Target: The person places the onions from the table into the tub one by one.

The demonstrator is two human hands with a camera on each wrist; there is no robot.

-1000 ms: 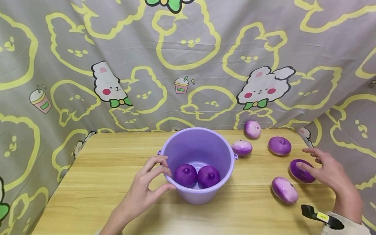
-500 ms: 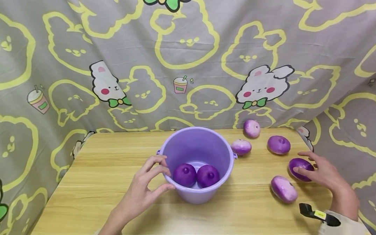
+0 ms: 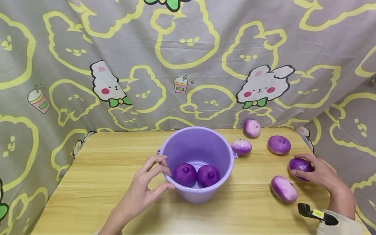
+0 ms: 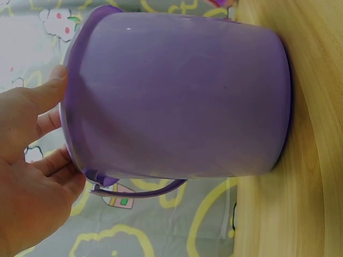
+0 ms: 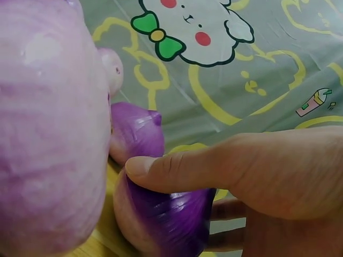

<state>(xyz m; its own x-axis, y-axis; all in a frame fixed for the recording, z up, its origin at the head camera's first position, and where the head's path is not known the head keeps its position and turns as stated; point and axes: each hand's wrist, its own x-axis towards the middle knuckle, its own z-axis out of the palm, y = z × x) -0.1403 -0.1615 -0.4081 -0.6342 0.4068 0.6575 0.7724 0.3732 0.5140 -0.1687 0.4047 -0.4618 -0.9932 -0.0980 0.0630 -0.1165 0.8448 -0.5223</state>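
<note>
right grip (image 3: 321,175) now around dark onion (image 3: 300,165)

The bucket (image 3: 197,197) is lilac; onions (image 3: 299,165), purple and whitish; grey curtain (image 3: 219,75), yellow-patterned.

The bucket (image 3: 197,146) stands mid-tabletop (image 3: 109,198), before the curtain (image 3: 191,51), the left grip (image 3: 145,184) at its left rim. Inside, a left onion (image 3: 184,175) and right onion (image 3: 208,176) lie side by side. Right of the bucket, a near onion (image 3: 241,147) sits just beside it; a rear onion (image 3: 252,128) lies behind that, by the curtain. Farther right are an outer onion (image 3: 279,145), then, before it, a held onion (image 3: 300,167) in the right grip (image 3: 322,174), and a front onion (image 3: 284,189).
</note>
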